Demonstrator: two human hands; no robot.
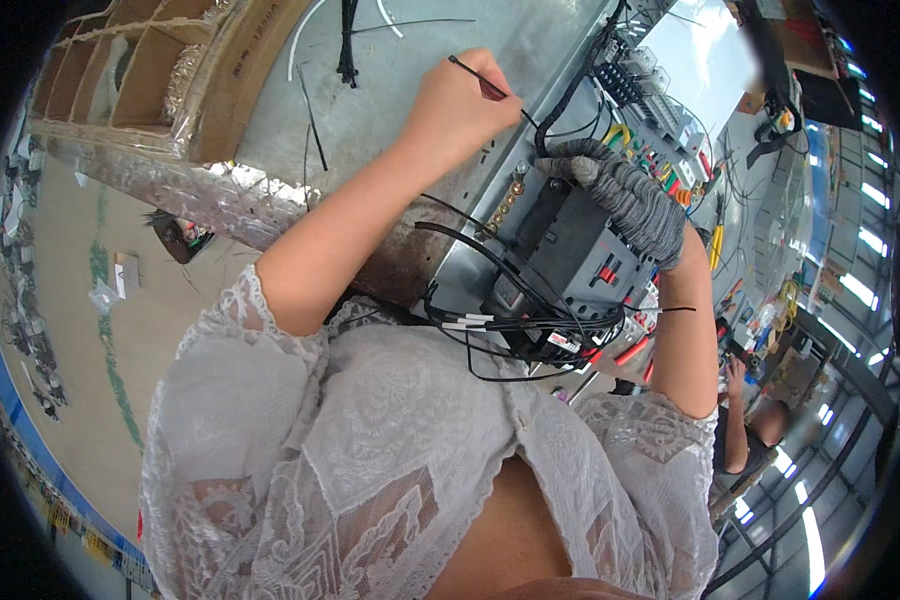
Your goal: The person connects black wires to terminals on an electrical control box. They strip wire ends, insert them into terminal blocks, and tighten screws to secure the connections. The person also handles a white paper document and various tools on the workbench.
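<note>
Two hands work at the far middle of the scene. The left hand (467,108), bare, is closed in a pinch around a thin black strip (465,68), which pokes out beyond the fingers at its far left end. The right hand (625,195), in a grey ribbed glove, is to the right with its fingers bent leftward, at the near end of a black wire bundle (572,80); whether they grip anything cannot be told.

Just nearer than the glove sits a black block-shaped device (575,245) with a small red part, mounted on a metal panel. Loose black wires (515,272), some with white sleeves, loop along its near left side. Beyond the glove, the panel carries rows of small components (660,105).

Left of the panel is a grey metal worktop (400,75). On it lie a bunch of black ties (347,50), far from the person, and, at the far left, a cardboard box (210,95) divided into compartments. Another person (755,440) is off to the near right.
</note>
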